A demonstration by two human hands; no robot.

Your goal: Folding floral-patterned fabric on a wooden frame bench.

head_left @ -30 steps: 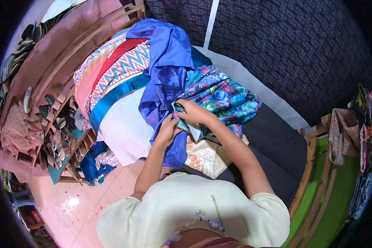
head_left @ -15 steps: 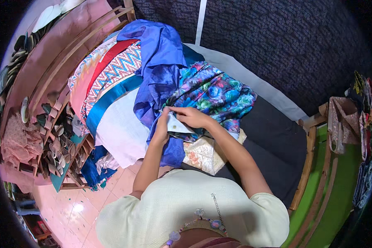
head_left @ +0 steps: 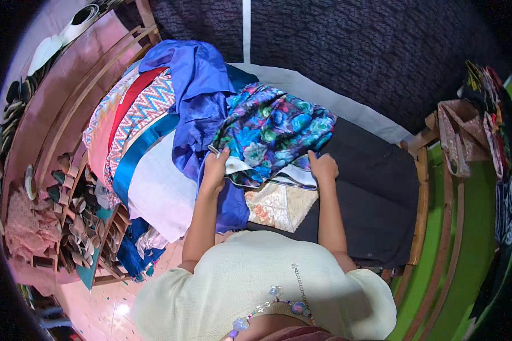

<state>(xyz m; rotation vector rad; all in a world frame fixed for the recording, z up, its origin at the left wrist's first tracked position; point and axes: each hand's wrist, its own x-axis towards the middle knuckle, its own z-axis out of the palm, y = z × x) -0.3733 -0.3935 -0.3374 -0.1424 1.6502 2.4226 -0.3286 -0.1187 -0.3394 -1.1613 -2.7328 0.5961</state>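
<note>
Across the middle of the scene, a floral cloth (head_left: 279, 125) in blue, green and purple is spread between two hands. At its near left corner, the left hand (head_left: 214, 169) has thumb and fingers closed upon the fabric. At the near right edge, the right hand (head_left: 325, 167) pinches it, with the fingers curled inward. Pale underside shows along the near edge. Just nearer lies a cream cloth (head_left: 293, 207), upon a black surface (head_left: 375, 193). Left of the floral cloth, a violet-blue cloth (head_left: 202, 122) is draped.
</note>
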